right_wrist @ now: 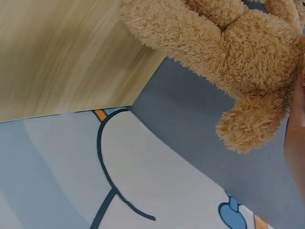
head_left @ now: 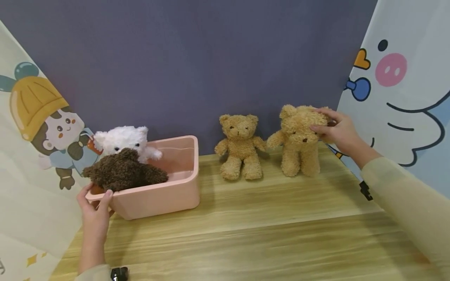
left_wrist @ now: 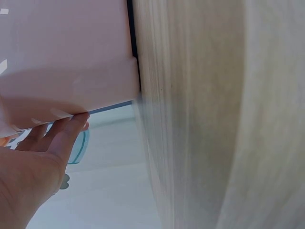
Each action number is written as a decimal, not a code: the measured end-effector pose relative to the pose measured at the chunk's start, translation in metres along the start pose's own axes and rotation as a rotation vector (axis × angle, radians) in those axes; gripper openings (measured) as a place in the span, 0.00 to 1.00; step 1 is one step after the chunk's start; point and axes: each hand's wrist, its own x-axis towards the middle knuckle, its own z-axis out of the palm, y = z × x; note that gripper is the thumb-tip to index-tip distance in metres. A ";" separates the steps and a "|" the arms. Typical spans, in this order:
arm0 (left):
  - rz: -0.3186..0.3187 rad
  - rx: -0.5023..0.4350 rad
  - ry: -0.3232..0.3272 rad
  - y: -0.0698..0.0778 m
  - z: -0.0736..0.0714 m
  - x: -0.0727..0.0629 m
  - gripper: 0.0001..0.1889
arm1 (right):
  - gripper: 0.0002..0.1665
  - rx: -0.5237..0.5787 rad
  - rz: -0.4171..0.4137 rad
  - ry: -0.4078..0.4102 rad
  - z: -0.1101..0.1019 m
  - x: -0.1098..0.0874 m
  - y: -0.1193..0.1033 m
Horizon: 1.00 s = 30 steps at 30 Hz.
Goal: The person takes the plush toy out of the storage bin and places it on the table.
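Note:
In the head view my left hand (head_left: 95, 210) grips the near left corner of a pink plastic bin (head_left: 165, 197), thumb at the rim. The left wrist view shows its fingers (left_wrist: 66, 136) against the bin wall (left_wrist: 71, 57). A dark brown plush toy (head_left: 123, 171) lies across the bin's left part, its face not visible. Behind it a white teddy bear (head_left: 121, 136) sits in the bin. At the right, my right hand (head_left: 339, 130) holds the head of a tan teddy bear (head_left: 299, 130); its legs and body (right_wrist: 257, 52) fill the upper right wrist view.
A second tan teddy bear (head_left: 240, 140) sits against the dark back wall (head_left: 225, 58), between the bin and the held bear. Printed panels (head_left: 422, 128) flank the wooden tabletop (head_left: 253, 234) on both sides.

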 end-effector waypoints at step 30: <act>-0.003 0.009 0.017 0.003 0.003 -0.001 0.38 | 0.34 -0.167 0.016 -0.046 0.004 0.014 0.072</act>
